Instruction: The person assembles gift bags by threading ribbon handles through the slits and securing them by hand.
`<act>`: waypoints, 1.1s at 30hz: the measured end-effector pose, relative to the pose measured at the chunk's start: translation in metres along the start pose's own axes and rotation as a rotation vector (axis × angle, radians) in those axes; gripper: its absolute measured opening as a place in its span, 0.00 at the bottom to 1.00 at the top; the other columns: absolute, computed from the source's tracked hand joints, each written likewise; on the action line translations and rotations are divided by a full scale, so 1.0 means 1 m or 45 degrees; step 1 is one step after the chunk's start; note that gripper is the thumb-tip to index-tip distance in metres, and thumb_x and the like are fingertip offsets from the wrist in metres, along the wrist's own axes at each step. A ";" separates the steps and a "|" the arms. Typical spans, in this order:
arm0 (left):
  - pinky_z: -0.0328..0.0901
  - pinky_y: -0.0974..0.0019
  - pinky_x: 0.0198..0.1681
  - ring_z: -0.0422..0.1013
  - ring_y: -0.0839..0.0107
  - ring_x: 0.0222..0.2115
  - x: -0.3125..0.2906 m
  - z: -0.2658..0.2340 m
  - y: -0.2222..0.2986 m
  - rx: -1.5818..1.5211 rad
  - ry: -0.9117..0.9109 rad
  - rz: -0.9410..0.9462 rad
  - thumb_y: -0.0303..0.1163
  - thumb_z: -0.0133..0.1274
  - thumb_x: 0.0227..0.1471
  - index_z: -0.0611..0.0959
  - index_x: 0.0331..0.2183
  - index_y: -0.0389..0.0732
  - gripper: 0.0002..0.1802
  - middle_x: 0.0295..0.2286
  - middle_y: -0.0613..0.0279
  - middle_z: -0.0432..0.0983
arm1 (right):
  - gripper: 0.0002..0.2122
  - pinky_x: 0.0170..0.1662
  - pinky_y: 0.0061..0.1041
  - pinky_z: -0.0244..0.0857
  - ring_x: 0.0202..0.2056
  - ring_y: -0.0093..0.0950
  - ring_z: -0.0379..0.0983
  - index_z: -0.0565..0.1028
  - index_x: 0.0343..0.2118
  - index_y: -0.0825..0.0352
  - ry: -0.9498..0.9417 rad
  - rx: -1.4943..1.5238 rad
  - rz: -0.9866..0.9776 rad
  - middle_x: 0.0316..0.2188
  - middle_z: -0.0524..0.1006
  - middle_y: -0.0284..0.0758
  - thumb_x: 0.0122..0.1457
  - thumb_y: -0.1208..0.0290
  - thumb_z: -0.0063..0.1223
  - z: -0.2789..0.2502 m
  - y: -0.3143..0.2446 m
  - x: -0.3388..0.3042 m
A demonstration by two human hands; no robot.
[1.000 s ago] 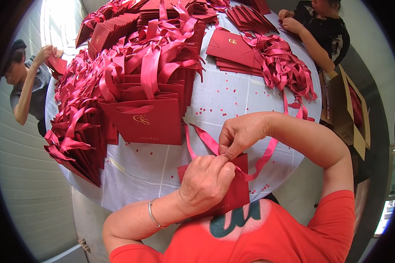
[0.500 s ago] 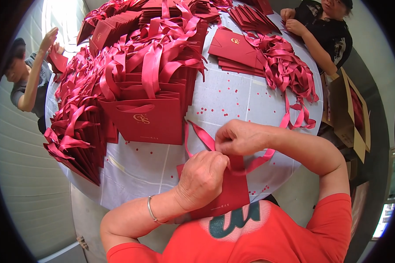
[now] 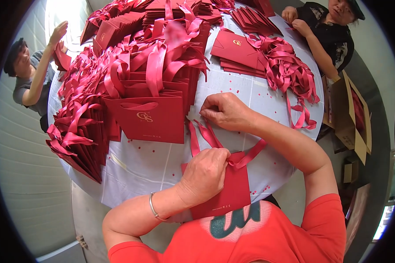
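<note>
A small red paper gift bag (image 3: 226, 193) lies at the table's near edge, against my shirt. My left hand (image 3: 204, 177) is closed at its top edge, thumb and fingers pinching the pink satin ribbon (image 3: 252, 154). One length of ribbon runs out to the right; other strands stretch up past my knuckles. Beyond the bag, my right hand (image 3: 228, 112) is raised above the tabletop with its fingers pinched together. Ribbon strands pass just under it, but I cannot make out what its fingertips hold.
Rows of finished red bags (image 3: 151, 116) with ribbon handles crowd the left and back. Flat bags (image 3: 237, 48) and a ribbon heap (image 3: 289, 65) lie right. Two people work across the table. A cardboard box (image 3: 349, 114) stands right; red confetti dots the white tablecloth (image 3: 149, 171).
My right hand has moved up and away from the bag's top edge, leftward toward the standing bags. My left hand keeps its pinch at nearly the same place.
</note>
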State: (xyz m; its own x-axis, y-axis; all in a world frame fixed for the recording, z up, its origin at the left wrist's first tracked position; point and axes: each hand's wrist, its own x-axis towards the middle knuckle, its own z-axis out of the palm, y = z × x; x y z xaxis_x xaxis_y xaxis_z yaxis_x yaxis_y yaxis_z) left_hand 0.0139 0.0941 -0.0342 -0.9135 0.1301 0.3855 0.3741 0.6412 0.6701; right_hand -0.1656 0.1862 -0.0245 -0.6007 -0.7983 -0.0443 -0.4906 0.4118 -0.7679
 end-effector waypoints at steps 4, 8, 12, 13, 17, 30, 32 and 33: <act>0.67 0.55 0.39 0.74 0.51 0.33 -0.001 0.000 0.001 0.007 -0.034 -0.013 0.20 0.55 0.49 0.74 0.36 0.35 0.10 0.30 0.50 0.76 | 0.05 0.34 0.30 0.70 0.28 0.30 0.78 0.80 0.32 0.70 0.118 -0.078 -0.190 0.27 0.80 0.42 0.58 0.74 0.57 0.009 0.008 -0.004; 0.67 0.54 0.38 0.74 0.51 0.33 0.000 0.002 0.000 -0.016 -0.033 -0.015 0.21 0.55 0.49 0.74 0.36 0.35 0.10 0.30 0.50 0.76 | 0.05 0.35 0.30 0.70 0.30 0.32 0.78 0.80 0.32 0.69 0.215 -0.204 -0.244 0.27 0.80 0.41 0.58 0.74 0.57 0.013 0.012 -0.005; 0.68 0.55 0.38 0.74 0.51 0.33 0.004 -0.001 0.002 -0.052 -0.086 -0.050 0.21 0.56 0.49 0.75 0.35 0.36 0.09 0.30 0.50 0.76 | 0.07 0.36 0.30 0.70 0.32 0.30 0.78 0.81 0.37 0.68 0.230 -0.055 -0.183 0.30 0.80 0.40 0.60 0.71 0.57 0.006 0.011 -0.013; 0.68 0.55 0.37 0.74 0.51 0.33 0.005 -0.003 0.001 -0.047 -0.067 -0.049 0.21 0.56 0.49 0.75 0.35 0.36 0.09 0.30 0.51 0.77 | 0.07 0.36 0.30 0.70 0.32 0.30 0.78 0.81 0.37 0.68 0.242 -0.056 -0.166 0.30 0.80 0.40 0.60 0.71 0.57 0.000 0.009 -0.020; 0.69 0.56 0.36 0.75 0.53 0.32 0.007 -0.009 0.003 -0.061 -0.084 -0.110 0.21 0.55 0.49 0.77 0.36 0.36 0.09 0.29 0.53 0.77 | 0.14 0.41 0.28 0.69 0.37 0.31 0.75 0.80 0.40 0.68 -0.067 -0.006 -0.207 0.35 0.77 0.39 0.55 0.65 0.63 -0.040 0.001 -0.080; 0.69 0.65 0.31 0.75 0.63 0.27 0.012 -0.006 -0.004 -0.262 -0.128 -0.103 0.22 0.60 0.47 0.85 0.33 0.38 0.07 0.26 0.57 0.78 | 0.06 0.27 0.21 0.63 0.22 0.16 0.68 0.76 0.32 0.66 -0.219 0.273 0.019 0.20 0.75 0.28 0.55 0.73 0.63 -0.061 -0.035 -0.154; 0.69 0.65 0.31 0.75 0.64 0.27 0.011 -0.008 -0.004 -0.233 -0.110 -0.143 0.22 0.60 0.47 0.85 0.32 0.38 0.06 0.27 0.57 0.79 | 0.07 0.31 0.19 0.65 0.26 0.16 0.70 0.78 0.37 0.67 -0.267 0.455 -0.042 0.25 0.77 0.27 0.57 0.73 0.62 -0.067 -0.042 -0.157; 0.69 0.67 0.31 0.76 0.66 0.27 0.009 -0.009 -0.005 -0.237 -0.112 -0.172 0.21 0.60 0.47 0.85 0.32 0.38 0.07 0.27 0.57 0.79 | 0.07 0.32 0.18 0.65 0.27 0.15 0.71 0.78 0.38 0.67 -0.276 0.550 -0.075 0.26 0.77 0.26 0.57 0.73 0.62 -0.066 -0.041 -0.160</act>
State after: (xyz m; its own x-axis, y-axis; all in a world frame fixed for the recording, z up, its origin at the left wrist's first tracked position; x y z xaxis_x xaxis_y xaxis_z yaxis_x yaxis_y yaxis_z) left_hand 0.0049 0.0856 -0.0281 -0.9647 0.1232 0.2328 0.2628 0.5076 0.8205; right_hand -0.0912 0.3257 0.0565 -0.4119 -0.9068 -0.0893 -0.1853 0.1793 -0.9662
